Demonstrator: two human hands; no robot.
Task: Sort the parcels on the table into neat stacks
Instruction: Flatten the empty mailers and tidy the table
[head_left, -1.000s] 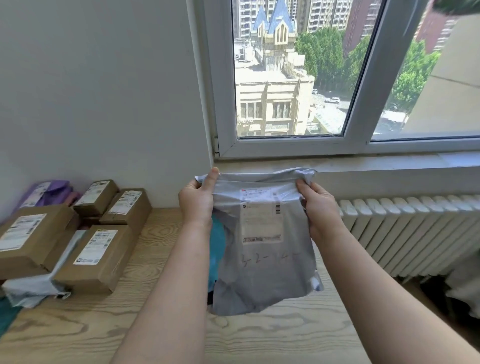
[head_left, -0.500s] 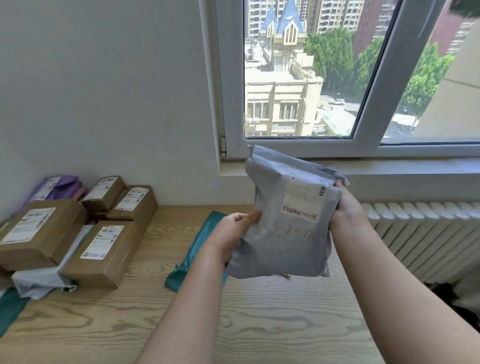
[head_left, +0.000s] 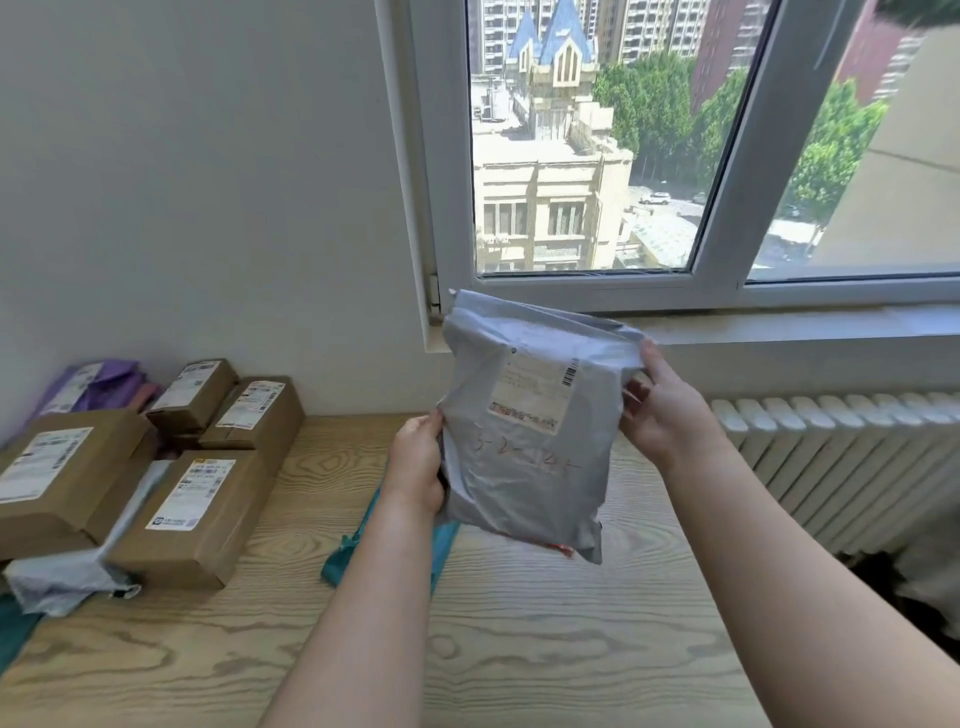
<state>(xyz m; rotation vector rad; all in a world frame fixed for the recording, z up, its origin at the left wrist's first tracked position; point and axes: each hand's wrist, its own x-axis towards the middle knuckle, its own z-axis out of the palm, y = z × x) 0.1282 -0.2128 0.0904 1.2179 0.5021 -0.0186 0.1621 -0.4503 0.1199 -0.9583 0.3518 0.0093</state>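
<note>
Arms extended; left hand and right hand grip the grey parcel by opposite edges

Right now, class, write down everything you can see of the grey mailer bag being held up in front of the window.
The grey mailer bag is soft, wrinkled plastic, folded over at the top. A white shipping label with a barcode sits on its upper front, with handwritten figures below it. It hangs slightly tilted, clear of the wooden table. The left hand grips its left edge and the right hand pinches its upper right corner. Something red shows at its bottom edge.
</note>
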